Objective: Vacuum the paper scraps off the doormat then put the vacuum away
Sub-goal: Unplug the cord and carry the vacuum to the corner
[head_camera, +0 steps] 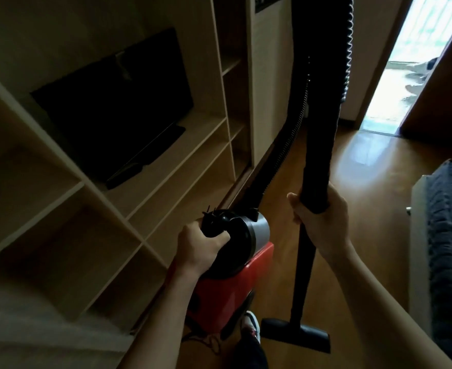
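Note:
I carry a red and black canister vacuum [230,286] off the floor. My left hand [199,249] grips its black top handle. My right hand [320,219] grips the black wand [318,145], which stands nearly upright. Below that hand the wand's thin tube runs down to the flat black floor nozzle [296,334], which hangs just above the wooden floor. A ribbed black hose [283,150] rises from the canister and loops out of view at the top. No doormat or paper scraps are in view.
A light wooden shelf unit [129,209] with a dark television [118,102] fills the left. A grey-covered bed or sofa [448,249] stands at the right. Wooden floor [366,161] runs ahead to a bright open doorway [411,62]. My shoe [251,326] shows below the canister.

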The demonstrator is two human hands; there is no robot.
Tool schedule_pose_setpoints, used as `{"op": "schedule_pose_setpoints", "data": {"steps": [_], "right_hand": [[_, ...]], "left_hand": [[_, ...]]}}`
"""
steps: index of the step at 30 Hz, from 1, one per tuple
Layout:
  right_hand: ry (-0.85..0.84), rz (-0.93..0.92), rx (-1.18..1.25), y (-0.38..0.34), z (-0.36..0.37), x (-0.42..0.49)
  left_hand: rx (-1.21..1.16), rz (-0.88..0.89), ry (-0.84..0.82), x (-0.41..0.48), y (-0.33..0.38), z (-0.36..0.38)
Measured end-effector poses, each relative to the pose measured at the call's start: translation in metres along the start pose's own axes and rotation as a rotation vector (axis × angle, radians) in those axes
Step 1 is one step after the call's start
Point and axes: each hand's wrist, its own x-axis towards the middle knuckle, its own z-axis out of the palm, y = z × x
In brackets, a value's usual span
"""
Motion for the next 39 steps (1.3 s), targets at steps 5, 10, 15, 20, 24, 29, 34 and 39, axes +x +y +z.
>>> {"op": "schedule_pose_setpoints", "data": {"steps": [5,10,15,20,24,29,34,39], "right_hand": [[0.037,-0.017,-0.011,0.045,0.002,0.079],[0.029,-0.049,-0.008,0.084,0.009,0.163],[0.059,-0.075,-0.041,0.118,0.004,0.229],[0.13,-0.072,-0.049,0.149,-0.014,0.284],[0.188,0.026,-0.066,0.18,-0.044,0.324],[0.186,0.034,-0.1,0.224,-0.093,0.393],[0.156,0.033,-0.078,0.27,-0.152,0.476],[0.151,0.057,-0.061,0.312,-0.219,0.561]], "left_hand": [[-0.004,0.012,-0.088,0.089,0.015,0.042],[-0.015,0.033,-0.22,0.176,0.039,0.083],[-0.029,0.048,-0.259,0.245,0.07,0.116],[-0.058,0.057,-0.284,0.302,0.092,0.16],[-0.034,0.033,-0.265,0.342,0.11,0.205],[-0.006,0.048,-0.273,0.397,0.152,0.272],[0.028,0.014,-0.266,0.451,0.206,0.354],[-0.004,0.011,-0.223,0.498,0.258,0.428]]}}
